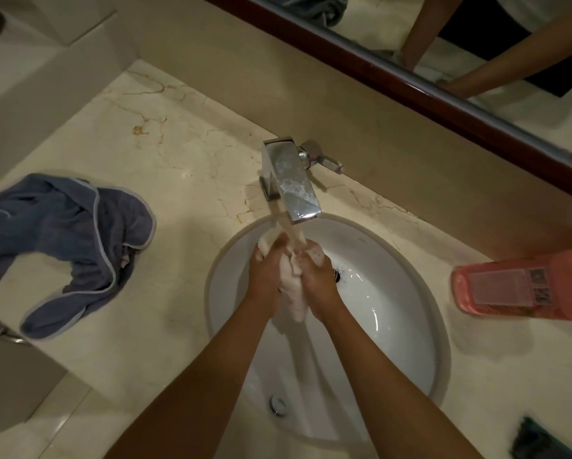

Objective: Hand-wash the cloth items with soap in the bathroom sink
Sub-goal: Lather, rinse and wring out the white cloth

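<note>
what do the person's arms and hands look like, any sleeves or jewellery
Both forearms are bare right to the bottom edge of the frame, with no sleeve or cuff showing. The left hand and right hand wear no gloves, and no watch, bracelet or ring is visible. Patches of white soap foam cling to the right hand's knuckles. The mirror's reflection also shows bare forearms.

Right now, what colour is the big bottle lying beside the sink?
The bottle is pinkish-orange, seen best in the head view.
</note>
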`<state>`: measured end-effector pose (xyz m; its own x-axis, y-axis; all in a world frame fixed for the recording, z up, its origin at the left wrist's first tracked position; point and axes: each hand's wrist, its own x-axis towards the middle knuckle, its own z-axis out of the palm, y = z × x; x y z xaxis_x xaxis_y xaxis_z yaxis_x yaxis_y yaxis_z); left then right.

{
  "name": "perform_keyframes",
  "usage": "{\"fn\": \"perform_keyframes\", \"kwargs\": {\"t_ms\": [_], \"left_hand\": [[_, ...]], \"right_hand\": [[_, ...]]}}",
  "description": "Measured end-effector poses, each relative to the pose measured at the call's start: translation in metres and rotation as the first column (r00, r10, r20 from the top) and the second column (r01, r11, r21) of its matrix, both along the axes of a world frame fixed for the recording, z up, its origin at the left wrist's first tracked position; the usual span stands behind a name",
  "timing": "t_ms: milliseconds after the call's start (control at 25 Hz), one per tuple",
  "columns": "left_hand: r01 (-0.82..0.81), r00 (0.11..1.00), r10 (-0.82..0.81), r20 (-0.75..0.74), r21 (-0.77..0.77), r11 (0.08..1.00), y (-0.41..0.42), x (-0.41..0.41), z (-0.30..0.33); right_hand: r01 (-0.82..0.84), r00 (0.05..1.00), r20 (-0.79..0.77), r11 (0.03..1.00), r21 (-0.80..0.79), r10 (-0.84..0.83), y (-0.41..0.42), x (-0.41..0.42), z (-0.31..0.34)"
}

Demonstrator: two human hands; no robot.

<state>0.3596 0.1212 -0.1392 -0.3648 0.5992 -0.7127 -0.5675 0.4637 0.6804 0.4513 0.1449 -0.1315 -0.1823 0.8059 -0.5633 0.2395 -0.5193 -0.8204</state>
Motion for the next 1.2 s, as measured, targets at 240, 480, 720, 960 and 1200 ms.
{"fn": "perform_keyframes", "kwargs": {"t_ms": [240, 480, 720, 960, 1200], "left_hand": [[-0.170, 0.974, 0.182, -0.136, 0.093, 0.981, 0.009, 0.007, -0.001], [-0.229, 0.972, 0.224, 0.070, 0.092, 0.969, -0.006, 0.002, -0.008], [-0.086, 0.996, 0.088, 0.001, 0.189, 0.978, -0.017, -0.011, -0.004], [0.087, 0.996, -0.086, -0.022, 0.044, 0.995, -0.013, -0.030, -0.003], [0.274, 0.925, -0.288, 0.247, 0.090, 0.957, -0.010, -0.033, 0.001]], "right_hand": [[0.248, 0.947, -0.129, 0.925, -0.289, -0.294, -0.027, 0.013, -0.021], [0.280, 0.789, -0.358, 0.812, -0.512, -0.499, -0.022, 0.011, -0.019], [0.328, 0.856, -0.295, 0.887, -0.325, -0.424, -0.003, -0.012, -0.025], [0.338, 0.881, -0.267, 0.915, -0.222, -0.390, -0.002, -0.008, -0.019], [0.236, 0.957, -0.136, 0.959, -0.156, -0.258, 0.007, -0.003, -0.006]]}}
